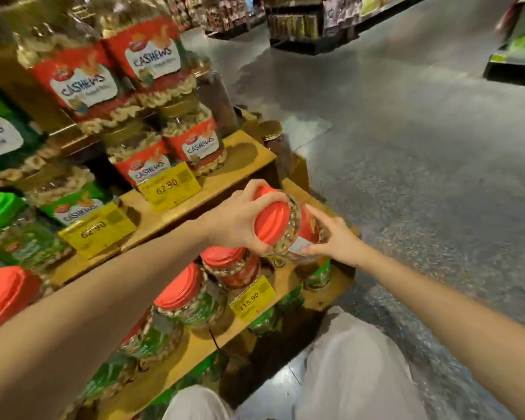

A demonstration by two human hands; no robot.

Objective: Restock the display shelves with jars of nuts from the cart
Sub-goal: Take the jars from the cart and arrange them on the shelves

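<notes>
A red-lidded jar of nuts [288, 227], tilted lid-toward-camera, sits above the stepped wooden display shelves [240, 153].

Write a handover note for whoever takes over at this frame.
Left hand: grips the lid of a red-lidded jar.
Right hand: pinches the same jar's body.
Jar: tilted, in the air, above shelved red-lidded jars near the 115.90 tag.
Done: the shelves already hold many cashew jars.
Left: set this jar on a shelf. The cart is out of view, so remaining stock is unknown.
</notes>
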